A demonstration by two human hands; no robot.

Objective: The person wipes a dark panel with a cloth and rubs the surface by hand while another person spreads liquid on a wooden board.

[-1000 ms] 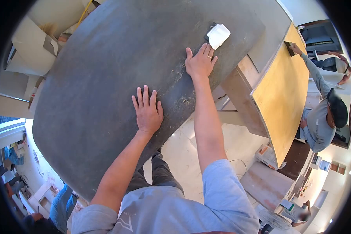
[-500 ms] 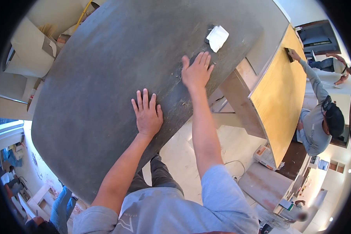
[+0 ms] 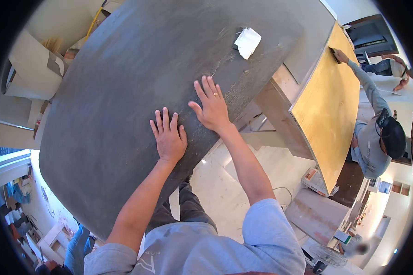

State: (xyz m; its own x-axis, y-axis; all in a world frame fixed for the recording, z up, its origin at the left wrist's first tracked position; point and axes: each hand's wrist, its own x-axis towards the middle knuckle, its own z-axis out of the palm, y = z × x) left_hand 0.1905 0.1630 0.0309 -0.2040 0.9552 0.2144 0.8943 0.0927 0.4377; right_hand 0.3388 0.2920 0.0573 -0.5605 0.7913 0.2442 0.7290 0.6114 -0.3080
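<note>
A large dark grey board (image 3: 110, 91) spreads out in front of me, with pale dust and shavings along its right side. My left hand (image 3: 170, 139) lies flat on it, fingers spread, near the edge closest to me. Up and to the right of it, my right hand (image 3: 212, 104) rests on the same surface, open, with a ring on one finger. Neither hand holds anything. Beyond my right hand sits a folded white piece, paper or cloth (image 3: 248, 43), on top of a dark block that shows only at its left edge.
To the right, a co-worker (image 3: 376, 146) holds a dark block on a yellowish wood panel (image 3: 328, 101). Another person (image 3: 394, 68) stands farther back. A fan (image 3: 328, 256) is at lower right, a cable lies on the floor, and a person in jeans (image 3: 78, 247) is at lower left.
My right hand has moved left and toward me across the board, away from the white piece. My left hand stays flat in about the same place. The co-worker's hand has shifted slightly.
</note>
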